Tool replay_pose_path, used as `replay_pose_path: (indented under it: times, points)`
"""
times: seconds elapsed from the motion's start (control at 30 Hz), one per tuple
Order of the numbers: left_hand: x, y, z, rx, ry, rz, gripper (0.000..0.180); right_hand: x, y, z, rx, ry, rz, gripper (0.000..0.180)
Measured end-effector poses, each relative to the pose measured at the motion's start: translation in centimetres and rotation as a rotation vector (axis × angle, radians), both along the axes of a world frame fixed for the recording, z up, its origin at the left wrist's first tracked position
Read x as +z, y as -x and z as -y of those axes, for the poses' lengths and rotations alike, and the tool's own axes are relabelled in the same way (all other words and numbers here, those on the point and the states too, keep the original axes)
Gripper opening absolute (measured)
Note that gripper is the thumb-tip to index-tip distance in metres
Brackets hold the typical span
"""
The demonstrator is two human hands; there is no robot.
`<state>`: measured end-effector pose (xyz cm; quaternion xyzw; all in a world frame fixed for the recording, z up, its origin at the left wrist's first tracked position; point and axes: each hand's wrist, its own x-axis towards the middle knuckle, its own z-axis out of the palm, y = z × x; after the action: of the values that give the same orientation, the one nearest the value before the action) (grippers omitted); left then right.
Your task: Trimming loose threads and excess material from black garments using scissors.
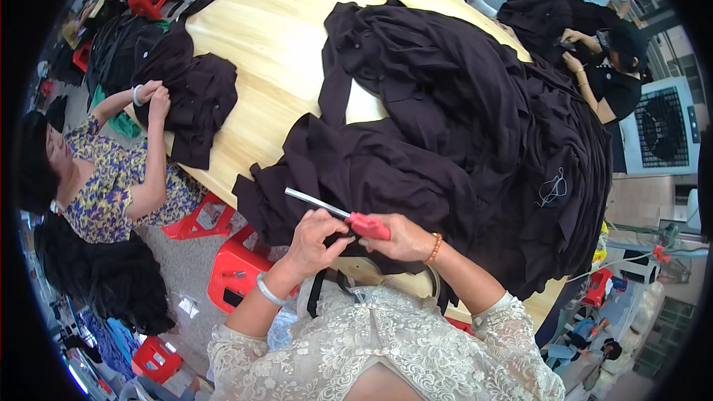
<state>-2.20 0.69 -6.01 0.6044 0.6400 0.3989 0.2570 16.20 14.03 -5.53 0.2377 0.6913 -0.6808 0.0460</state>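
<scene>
My right hand point(403, 238) is closed around the red handle of a tool point(369, 226). Its straight silver shaft points up and left over the dark garment point(371, 167) nearest me. Just left of it, my left hand point(316, 240) is curled in a pinch, thumb and fingers close together. A bit of dark cloth shows by its fingertips, but what they grip is mostly hidden. The garment has long folds and lies bunched at the table's near edge, running into a larger heap of dark garments point(475, 96) on the right.
The pale wooden table point(275, 30) curves away ahead. At left, a person in a flowered top point(111, 186) handles a dark garment point(193, 96); another person point(620, 74) works at far right. Red stools point(241, 271) stand at the near left. White thread point(552, 187) lies on the heap.
</scene>
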Motion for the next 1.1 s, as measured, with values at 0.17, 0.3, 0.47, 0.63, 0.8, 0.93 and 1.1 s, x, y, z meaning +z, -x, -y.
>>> replay_pose_path:
  times: [0.17,0.3,0.47,0.63,0.8,0.93,1.1]
  points:
    - [1.1,0.6,-0.2,-0.037,0.427,0.019,0.025,1.3,-1.7,0.1,-0.170,-0.228,-0.067,0.025]
    - [-0.2,2.0,-1.2,-0.157,0.268,-0.094,0.021,2.7,-3.2,-0.8,-0.229,-0.423,-0.093,0.018]
    - [-0.3,1.5,-1.7,-0.116,0.493,0.846,0.018,2.8,-3.9,-1.6,-0.336,-0.325,-0.034,0.022]
    - [-0.1,0.9,-1.1,-0.023,0.394,1.088,0.015,2.2,-3.9,-1.7,-0.303,-0.303,-0.022,0.022]
    - [0.6,0.2,-0.9,0.002,0.281,0.997,0.011,2.4,-3.8,-2.0,-0.252,-0.384,0.018,0.018]
    - [0.3,-0.2,-0.9,0.065,0.212,0.893,0.011,3.7,-4.3,-1.7,-0.250,-0.344,0.070,0.029]
    - [-0.3,-0.3,-1.2,0.161,0.175,0.726,0.009,5.5,-8.5,-1.5,-0.147,-0.561,0.181,0.037]
